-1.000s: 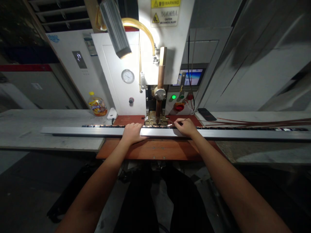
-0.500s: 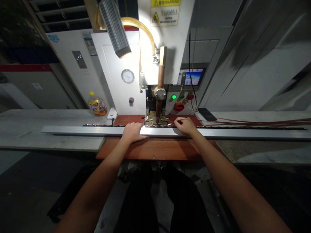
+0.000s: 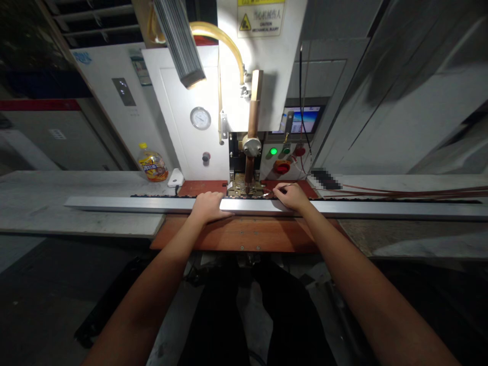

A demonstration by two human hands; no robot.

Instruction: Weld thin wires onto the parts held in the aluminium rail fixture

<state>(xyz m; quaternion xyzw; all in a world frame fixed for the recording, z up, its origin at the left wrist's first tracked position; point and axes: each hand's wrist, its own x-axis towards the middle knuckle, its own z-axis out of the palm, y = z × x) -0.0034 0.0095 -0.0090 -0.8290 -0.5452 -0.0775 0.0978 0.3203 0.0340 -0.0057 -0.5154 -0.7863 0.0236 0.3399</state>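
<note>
A long silver metal bar [image 3: 251, 205] lies across the front of a white machine, with a thin dark strip [image 3: 171, 196] along its back edge. My left hand [image 3: 208, 207] is wrapped over the bar left of the machine's copper rod [image 3: 249, 170], thumb along the front face. Right of the rod, my right hand [image 3: 290, 196] rests at the bar's back edge, its fingers pinched on a thin brown wire [image 3: 271, 192]. The rod's lower end stands over a small brass-coloured fixture [image 3: 238, 187] between my hands.
A bottle of orange liquid [image 3: 153, 163] and a white device [image 3: 176, 179] stand behind the bar at left. Several brown wires [image 3: 400, 192] run along the right table. A pixelated dark object [image 3: 326, 179] lies near them. A reddish-brown board [image 3: 236, 236] juts out in front.
The view has shifted very slightly. Both hands and the bar keep almost the same places.
</note>
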